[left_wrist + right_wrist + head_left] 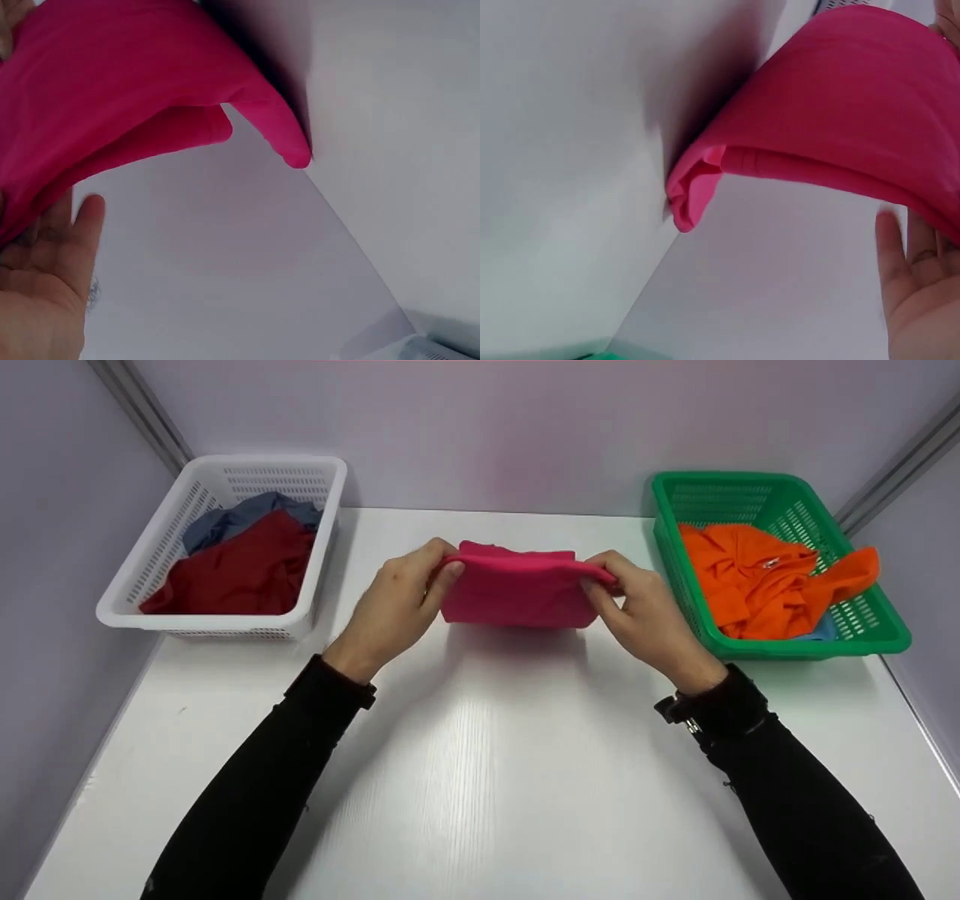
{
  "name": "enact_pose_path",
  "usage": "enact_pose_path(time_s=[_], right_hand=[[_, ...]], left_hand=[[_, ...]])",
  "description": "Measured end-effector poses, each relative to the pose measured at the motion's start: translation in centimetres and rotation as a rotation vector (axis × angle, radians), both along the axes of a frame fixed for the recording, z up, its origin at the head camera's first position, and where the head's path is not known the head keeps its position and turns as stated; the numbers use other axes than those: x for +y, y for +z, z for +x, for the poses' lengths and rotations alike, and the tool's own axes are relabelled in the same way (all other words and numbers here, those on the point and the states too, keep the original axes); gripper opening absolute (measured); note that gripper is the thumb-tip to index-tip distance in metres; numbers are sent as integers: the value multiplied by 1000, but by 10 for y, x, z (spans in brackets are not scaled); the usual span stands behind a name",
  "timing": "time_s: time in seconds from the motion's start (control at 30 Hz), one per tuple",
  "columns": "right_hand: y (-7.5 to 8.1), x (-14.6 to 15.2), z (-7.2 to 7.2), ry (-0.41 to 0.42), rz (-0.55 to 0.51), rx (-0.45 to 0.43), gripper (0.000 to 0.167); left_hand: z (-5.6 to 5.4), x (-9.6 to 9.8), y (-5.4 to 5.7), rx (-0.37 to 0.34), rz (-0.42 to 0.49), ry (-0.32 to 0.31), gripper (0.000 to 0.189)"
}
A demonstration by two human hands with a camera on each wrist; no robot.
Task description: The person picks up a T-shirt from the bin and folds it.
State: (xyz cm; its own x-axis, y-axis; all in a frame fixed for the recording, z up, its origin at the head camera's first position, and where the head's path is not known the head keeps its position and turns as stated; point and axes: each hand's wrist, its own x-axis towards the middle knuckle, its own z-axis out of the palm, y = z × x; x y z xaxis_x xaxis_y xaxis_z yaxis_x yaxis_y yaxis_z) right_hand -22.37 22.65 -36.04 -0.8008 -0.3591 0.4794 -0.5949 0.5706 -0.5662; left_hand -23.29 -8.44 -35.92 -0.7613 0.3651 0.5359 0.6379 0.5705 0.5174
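A folded pink cloth garment (517,592) is held up by its upper edge between both hands, over the middle of the far part of the table. The left hand (401,604) pinches its left corner between thumb and fingers, and the right hand (637,607) pinches the right corner. In the left wrist view the pink cloth (127,82) bends over in layers, its lower end close to the tabletop. From the right wrist view the pink cloth (832,105) shows a folded lower end right at the table surface.
At the back left stands a white basket (112,607) with dark red (240,570) and blue-grey cloth (247,517). A green basket (892,630) at the back right holds orange clothing (757,577), partly over its rim. A pale wall (495,442) rises behind the white table (465,780).
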Motion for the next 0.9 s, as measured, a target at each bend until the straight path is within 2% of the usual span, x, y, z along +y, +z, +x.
enact_pose_path(time_s=[0.17, 0.33, 0.43, 0.6, 0.7, 0.8, 0.9], right_hand=[[5, -3, 4, 29, -100, -75, 15], [0, -3, -3, 3, -97, -107, 16], [-7, -2, -15, -54, -71, -130, 19], [-23, -4, -42, -168, -16, -149, 25], [-33, -7, -57, -231, 30, -189, 30], [-42, -9, -71, -275, 67, -227, 34], [-48, -12, -80, -324, 126, -218, 36]], left_hand=[[0, 2, 4, -38, 65, -16, 15], [-7, 3, 0, -110, 64, -7, 17], [-19, 4, -5, -152, 28, 19, 21], [-48, 8, -17, -239, -35, 65, 23], [-63, 12, -25, -280, -62, 97, 24], [-75, 17, -32, -287, -107, 144, 27], [-79, 21, -38, -260, -198, 205, 34]])
